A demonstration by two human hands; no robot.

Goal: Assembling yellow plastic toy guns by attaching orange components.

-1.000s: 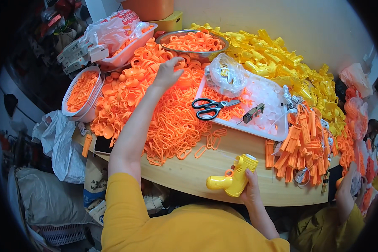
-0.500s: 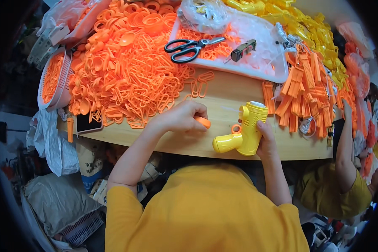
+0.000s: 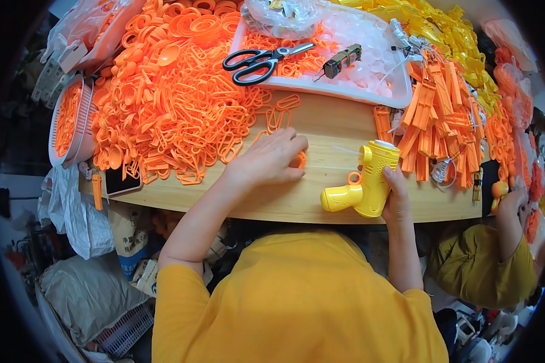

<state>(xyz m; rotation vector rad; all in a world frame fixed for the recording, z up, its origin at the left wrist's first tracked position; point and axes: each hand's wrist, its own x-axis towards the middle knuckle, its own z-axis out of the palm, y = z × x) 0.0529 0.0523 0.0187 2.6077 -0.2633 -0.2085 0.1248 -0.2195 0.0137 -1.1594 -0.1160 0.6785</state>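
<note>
My left hand (image 3: 271,156) is closed, palm down over the wooden table, with its thumb and fingers around an orange plastic ring (image 3: 298,160), partly hidden by the fingers. To its right, my right hand (image 3: 398,192) grips a yellow toy gun body (image 3: 376,178) by one side, thumb on the casing. A pale cap tops the toy, a small orange loop sits by its bend, and a thin clear strand sticks out to the left. Just beyond my left hand lie a few loose orange clips (image 3: 278,115), outside the big pile of orange parts (image 3: 181,103).
Black-handled scissors (image 3: 266,62) and a small dark device (image 3: 340,62) rest on a white tray (image 3: 321,89). Orange strips (image 3: 430,115) and yellow casings (image 3: 436,30) are heaped at right. Far right, a co-worker's hand (image 3: 511,206) holds a small yellow piece. A phone (image 3: 124,181) lies at the left edge.
My left hand has turned, and the orange piece now shows as a ring. The toy in my right hand sits slightly farther right. The co-worker's hand has come nearer with a yellow piece.
</note>
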